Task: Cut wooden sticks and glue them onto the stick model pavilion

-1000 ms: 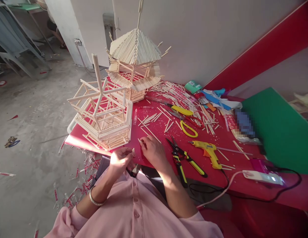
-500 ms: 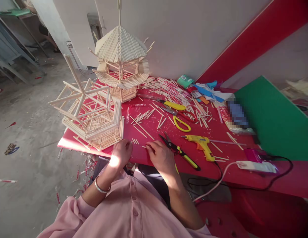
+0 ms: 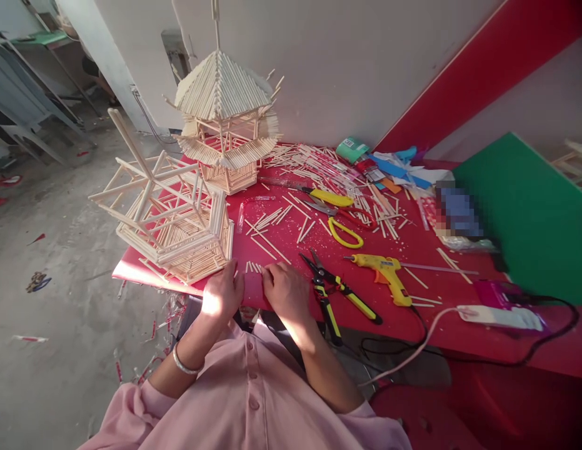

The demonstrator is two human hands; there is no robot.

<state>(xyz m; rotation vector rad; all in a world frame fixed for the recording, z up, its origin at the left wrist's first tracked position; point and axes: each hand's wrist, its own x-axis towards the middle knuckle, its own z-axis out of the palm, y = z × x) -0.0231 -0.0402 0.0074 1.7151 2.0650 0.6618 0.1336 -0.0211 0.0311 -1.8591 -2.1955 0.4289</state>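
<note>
My left hand [image 3: 224, 292] rests at the red table's near edge with its fingers curled together, right beside the base of an open hexagonal frame [image 3: 192, 250] built of pale wooden sticks. Anything in those fingers is hidden. Several short cut stick pieces [image 3: 253, 267] lie in a row between my hands. At their right end, the closed fingertips of my right hand [image 3: 285, 292] touch down by the pieces; whether they grip one cannot be made out. To the right lie black-and-yellow pruning shears [image 3: 337, 290] with spread handles.
A roofed stick pagoda [image 3: 222, 119] stands behind the frame. Loose sticks [image 3: 314, 162], yellow-handled scissors [image 3: 344, 231] and a yellow glue gun [image 3: 384, 272] lie on the red tabletop [image 3: 281, 215]. A white power strip [image 3: 499, 317] with cables sits at the right, near a green board [image 3: 539, 231].
My right hand has moved slightly left, to the short pieces, uncovering more of the shears. My left hand has shifted slightly left and down. The view has turned a little.
</note>
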